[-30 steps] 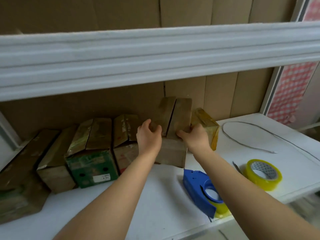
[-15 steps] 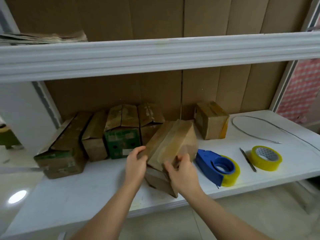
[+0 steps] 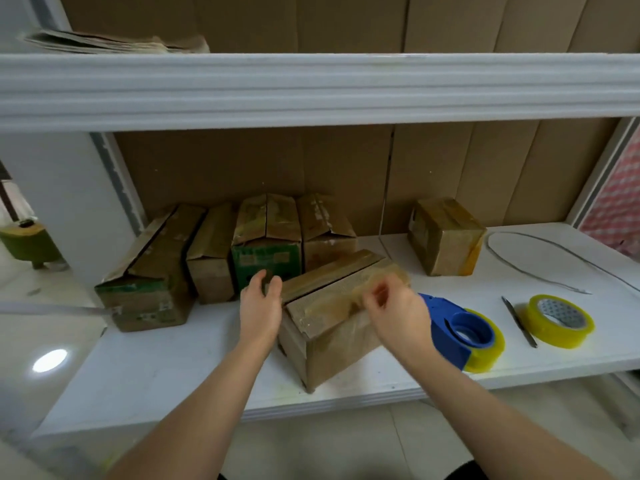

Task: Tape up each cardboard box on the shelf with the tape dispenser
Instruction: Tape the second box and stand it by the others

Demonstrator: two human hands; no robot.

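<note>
A cardboard box (image 3: 332, 317) stands at an angle near the front edge of the white shelf (image 3: 166, 368), its two top flaps lying closed with an open seam between them. The left hand (image 3: 260, 310) is at the box's left top corner, fingers loosely curled and seemingly just touching the flap without holding it; the right hand (image 3: 398, 315) is blurred over the right end, and I cannot tell whether its fingers pinch anything. The blue tape dispenser (image 3: 460, 332), loaded with yellow tape, lies just beside the box on the right, untouched. Four more boxes (image 3: 266, 244) line the back wall, and another (image 3: 445, 235) stands apart to the right. To do this step well, the left hand should probably press both flaps flat and tight together, so the seam closes, while the right fetches the dispenser and starts the tape partway down the near side before drawing it along the seam.
</note>
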